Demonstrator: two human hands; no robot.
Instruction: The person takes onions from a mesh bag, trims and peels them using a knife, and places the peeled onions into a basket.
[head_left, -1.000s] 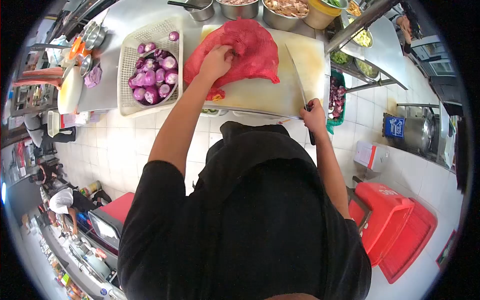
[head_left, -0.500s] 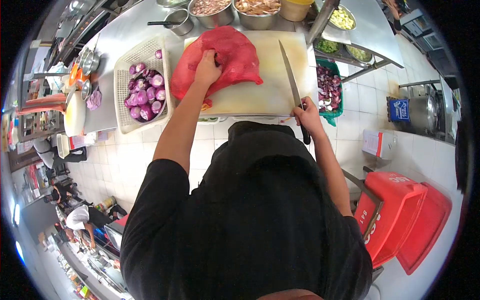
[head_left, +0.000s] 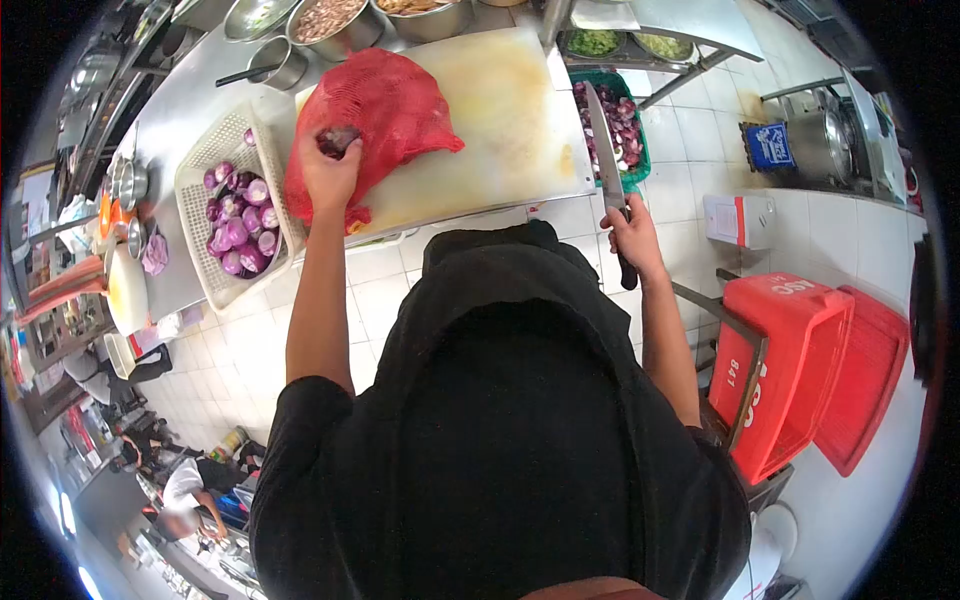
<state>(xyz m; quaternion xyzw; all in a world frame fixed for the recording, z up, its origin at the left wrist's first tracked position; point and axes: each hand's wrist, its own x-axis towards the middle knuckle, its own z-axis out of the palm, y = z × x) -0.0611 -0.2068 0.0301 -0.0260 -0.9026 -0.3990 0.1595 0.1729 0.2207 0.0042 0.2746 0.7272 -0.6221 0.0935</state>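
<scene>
My left hand [head_left: 328, 178] is closed on a dark purplish onion [head_left: 338, 139], held at the near left side of a red mesh bag [head_left: 385, 100]. The bag lies bulging on a white cutting board [head_left: 490, 120]; its contents are hidden by the mesh. In my right hand [head_left: 635, 237] is a long kitchen knife [head_left: 606, 140], gripped by its black handle past the board's right edge. The blade points away from me, over a green basket [head_left: 640, 160] of cut red onion. Left of the bag, a cream plastic basket [head_left: 195, 190] holds several peeled red onions [head_left: 240, 222].
Metal bowls [head_left: 335, 40] of chopped food and a small pot [head_left: 280, 65] stand behind the board. A steel shelf post [head_left: 556, 22] rises at the back right. A red wheeled bin [head_left: 775, 370] is to my right. Other people [head_left: 190, 490] work at far left.
My left hand has drawn back from the bag's middle, with an onion now in it. The knife has swung right, off the board. The view has shifted too.
</scene>
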